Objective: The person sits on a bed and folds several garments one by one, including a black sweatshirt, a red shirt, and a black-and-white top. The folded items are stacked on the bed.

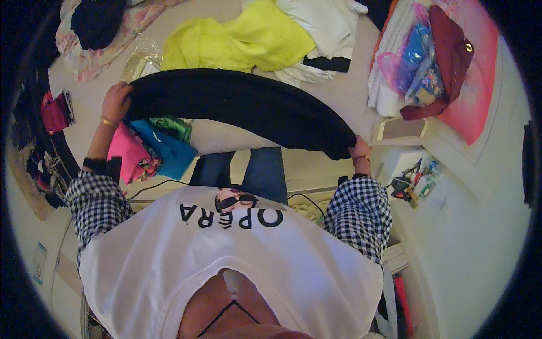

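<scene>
A long black cloth garment stretches in an arc between my two hands, above the bed. My left hand grips its left end, with the fingers partly hidden by the angle. At the other end, my right hand pinches the garment's lower right corner. Just below my left hand lie folded clothes: a pink piece, a blue piece and a green piece. Beyond the black garment are a yellow garment and a white garment.
The beige bed sheet spreads underneath. A floral cloth and a clear plastic pack lie at the far left. At right are a maroon garment, plastic bags and an open drawer with small items. Dark red folded fabric sits left.
</scene>
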